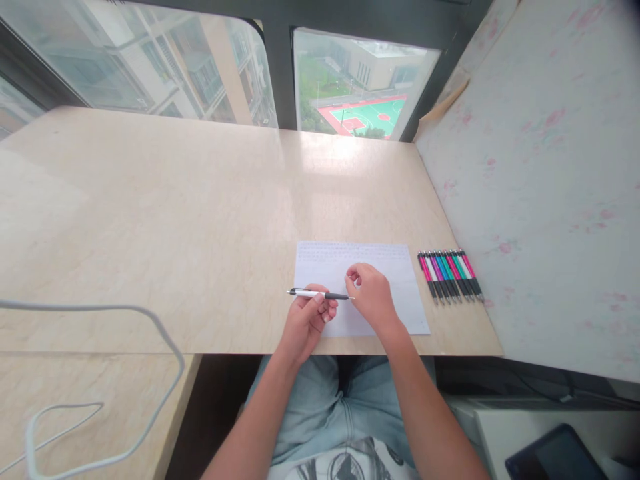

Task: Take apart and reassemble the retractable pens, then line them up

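My left hand [306, 321] is closed around a white ballpoint pen [310, 293] with a black grip. The pen lies roughly level, its tip pointing right toward my other hand. Beside that tip, my right hand [374, 297] has its fingers curled in; whatever they may hold is too small or hidden to make out. Under both hands lies a white sheet of paper [395, 313] with rows of faint writing along its top. To the right of the sheet, several pens [450, 275] with pink, purple, blue, green and white barrels lie side by side.
The pale desk [175, 220] runs back to the windows. A flower-patterned wall [540, 187] borders it on the right. A thick white cable [155, 320] loops across the left side. A dark tablet-like device [555, 457] lies on a white surface at the lower right.
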The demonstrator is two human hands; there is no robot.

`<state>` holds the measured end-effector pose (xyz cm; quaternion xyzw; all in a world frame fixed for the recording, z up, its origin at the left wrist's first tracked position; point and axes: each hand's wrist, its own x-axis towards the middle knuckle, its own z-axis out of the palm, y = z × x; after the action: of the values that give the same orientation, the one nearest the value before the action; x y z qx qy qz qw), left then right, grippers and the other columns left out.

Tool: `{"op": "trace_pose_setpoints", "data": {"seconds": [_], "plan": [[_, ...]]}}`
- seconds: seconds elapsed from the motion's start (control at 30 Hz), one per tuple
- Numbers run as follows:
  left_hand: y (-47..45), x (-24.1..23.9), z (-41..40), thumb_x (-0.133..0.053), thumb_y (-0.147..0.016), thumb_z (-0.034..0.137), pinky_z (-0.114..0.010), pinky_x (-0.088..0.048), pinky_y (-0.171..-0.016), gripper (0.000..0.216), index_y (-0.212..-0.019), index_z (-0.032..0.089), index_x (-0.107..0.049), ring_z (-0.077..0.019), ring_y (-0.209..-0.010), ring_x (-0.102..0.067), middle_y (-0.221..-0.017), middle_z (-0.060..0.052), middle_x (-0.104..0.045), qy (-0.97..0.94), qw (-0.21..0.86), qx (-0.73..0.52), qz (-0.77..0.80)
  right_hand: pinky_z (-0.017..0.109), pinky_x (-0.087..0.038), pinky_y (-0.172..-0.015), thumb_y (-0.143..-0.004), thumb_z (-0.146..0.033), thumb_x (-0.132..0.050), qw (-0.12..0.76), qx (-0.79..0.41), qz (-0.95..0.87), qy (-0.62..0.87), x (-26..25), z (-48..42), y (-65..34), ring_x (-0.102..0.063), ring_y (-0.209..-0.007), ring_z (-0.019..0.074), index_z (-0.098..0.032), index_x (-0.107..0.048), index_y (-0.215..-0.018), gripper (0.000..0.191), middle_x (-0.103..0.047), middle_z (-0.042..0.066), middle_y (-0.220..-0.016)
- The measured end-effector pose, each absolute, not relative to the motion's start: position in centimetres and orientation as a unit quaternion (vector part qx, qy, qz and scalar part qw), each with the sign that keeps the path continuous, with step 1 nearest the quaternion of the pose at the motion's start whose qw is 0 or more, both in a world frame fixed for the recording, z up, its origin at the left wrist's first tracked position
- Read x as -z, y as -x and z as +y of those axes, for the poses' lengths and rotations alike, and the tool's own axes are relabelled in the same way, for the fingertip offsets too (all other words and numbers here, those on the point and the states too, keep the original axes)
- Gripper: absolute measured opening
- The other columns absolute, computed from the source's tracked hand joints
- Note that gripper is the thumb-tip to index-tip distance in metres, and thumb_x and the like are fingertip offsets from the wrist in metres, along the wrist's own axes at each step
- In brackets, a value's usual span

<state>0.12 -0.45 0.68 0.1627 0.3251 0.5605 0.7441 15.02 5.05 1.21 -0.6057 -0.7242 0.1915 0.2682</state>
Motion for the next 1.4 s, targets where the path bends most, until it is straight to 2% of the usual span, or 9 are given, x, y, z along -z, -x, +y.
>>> {"op": "trace_pose_setpoints", "data": {"seconds": [0.23, 0.37, 0.43, 0.53, 0.63, 0.73, 0.9, 1.1, 1.4], "plan": [[-0.1, -0.8, -0.4, -0.063, -0.085, 0.023, -0.018, -0.041, -0.055, 0.011, -0.089, 0.014, -0.062, -0.0102, -0.063, -0.058, -0.073, -0.006, -0.067, -0.171, 0.744, -0.558, 0.325, 0.031, -0.043, -0.072, -0.078, -0.012, -0.049, 0.216, -0.193, -0.740, 0.608, 0.3, 5.8, -14.4, -0.056, -0.078, 0.0198, -0.018, -0.061, -0.082, 0.015, -0.061, 0.006, -0.080], [-0.2, -0.8, -0.4, -0.063, -0.086, 0.023, -0.018, -0.041, -0.055, 0.010, -0.089, 0.014, -0.062, -0.0100, -0.063, -0.058, -0.073, -0.006, -0.067, -0.172, 0.743, -0.560, 0.324, 0.032, -0.044, -0.075, -0.077, -0.011, -0.052, 0.214, -0.231, -0.737, 0.598, -0.5, 5.4, -14.9, -0.057, -0.079, 0.0197, -0.017, -0.063, -0.098, 0.025, -0.062, 0.006, -0.083], [-0.2, -0.8, -0.4, -0.064, -0.085, 0.024, -0.018, -0.041, -0.055, 0.011, -0.090, 0.014, -0.062, -0.0100, -0.063, -0.059, -0.074, -0.006, -0.067, -0.171, 0.742, -0.559, 0.328, 0.032, -0.045, -0.075, -0.079, -0.015, -0.054, 0.241, -0.262, -0.715, 0.601, -1.2, 4.8, -15.5, -0.058, -0.076, 0.0190, -0.017, -0.063, -0.105, 0.027, -0.064, 0.005, -0.082], [-0.2, -0.8, -0.5, -0.066, -0.083, 0.025, -0.019, -0.041, -0.055, 0.013, -0.090, 0.015, -0.062, -0.0102, -0.062, -0.059, -0.073, -0.005, -0.068, -0.172, 0.742, -0.553, 0.338, 0.030, -0.046, -0.069, -0.089, -0.029, -0.050, 0.317, -0.355, -0.638, 0.605, -2.2, 3.2, -16.4, -0.059, -0.074, 0.0179, -0.020, -0.066, -0.098, 0.020, -0.066, 0.004, -0.082], [-0.3, -0.8, -0.6, -0.069, -0.081, 0.026, -0.018, -0.040, -0.055, 0.014, -0.087, 0.015, -0.063, -0.0089, -0.059, -0.056, -0.068, -0.003, -0.065, -0.189, 0.735, -0.546, 0.355, 0.027, -0.045, -0.059, -0.096, -0.042, -0.037, 0.369, -0.490, -0.550, 0.566, -2.9, 1.2, -16.7, -0.060, -0.068, 0.0167, -0.019, -0.066, -0.088, 0.038, -0.066, 0.005, -0.075], [-0.4, -0.8, -0.7, -0.072, -0.078, 0.027, -0.019, -0.040, -0.055, 0.016, -0.086, 0.015, -0.065, -0.0084, -0.059, -0.054, -0.065, -0.001, -0.063, -0.227, 0.726, -0.531, 0.374, 0.026, -0.045, -0.058, -0.095, -0.046, -0.041, 0.377, -0.543, -0.526, 0.534, -3.4, -0.3, -16.5, -0.059, -0.065, 0.0154, -0.018, -0.066, -0.084, 0.039, -0.066, 0.004, -0.073], [-0.5, -0.8, -0.8, -0.074, -0.076, 0.027, -0.020, -0.041, -0.057, 0.017, -0.086, 0.015, -0.067, -0.0096, -0.061, -0.055, -0.067, -0.002, -0.064, -0.269, 0.712, -0.518, 0.392, 0.026, -0.047, -0.062, -0.086, -0.040, -0.060, 0.370, -0.531, -0.517, 0.560, -3.7, -0.9, -16.1, -0.061, -0.066, 0.0156, -0.018, -0.067, -0.086, 0.023, -0.066, 0.002, -0.070], [-0.5, -1.0, -0.7, -0.072, -0.078, 0.027, -0.019, -0.039, -0.053, 0.016, -0.087, 0.015, -0.066, -0.0095, -0.059, -0.055, -0.068, -0.002, -0.064, -0.222, 0.705, -0.550, 0.389, 0.028, -0.050, -0.063, -0.084, -0.039, -0.061, 0.408, -0.503, -0.502, 0.573, -3.3, -1.0, -17.0, -0.062, -0.068, 0.0169, -0.018, -0.066, -0.088, 0.021, -0.067, 0.003, -0.074], [-0.5, -0.7, -0.5, -0.070, -0.080, 0.028, -0.022, -0.041, -0.055, 0.018, -0.090, 0.013, -0.068, -0.0112, -0.061, -0.058, -0.071, -0.005, -0.066, -0.210, 0.706, -0.562, 0.377, 0.028, -0.051, -0.065, -0.081, -0.033, -0.063, 0.412, -0.465, -0.522, 0.584, -2.6, -1.3, -18.1, -0.063, -0.078, 0.0189, -0.019, -0.067, -0.095, 0.020, -0.068, 0.006, -0.087]]}}
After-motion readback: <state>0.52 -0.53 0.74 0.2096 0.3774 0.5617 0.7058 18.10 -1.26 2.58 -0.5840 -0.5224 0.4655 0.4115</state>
